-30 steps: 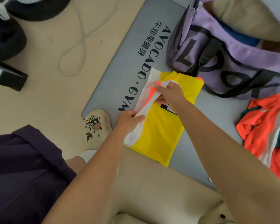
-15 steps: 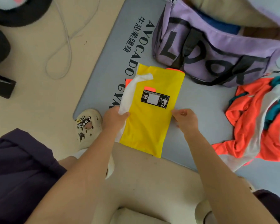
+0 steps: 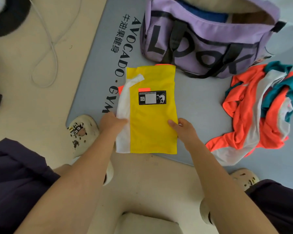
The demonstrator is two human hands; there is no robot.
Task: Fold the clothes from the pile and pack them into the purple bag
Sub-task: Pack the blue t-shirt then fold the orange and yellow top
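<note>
Two hands, left hand (image 3: 112,123) and right hand (image 3: 184,129), pinch our half-folded yellow garment (image 3: 152,119) before the purple bag (image 3: 210,39); the pile (image 3: 254,112) remains unfolded.

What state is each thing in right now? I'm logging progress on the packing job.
yellow garment: folded into a flat rectangle on the mat, not yet packed.
purple bag: open at the top, clothes already inside.
orange pile: crumpled, unfolded.
left hand: grips the garment's white edge.
right hand: holds the garment's right edge.
grey mat: lying flat.
</note>
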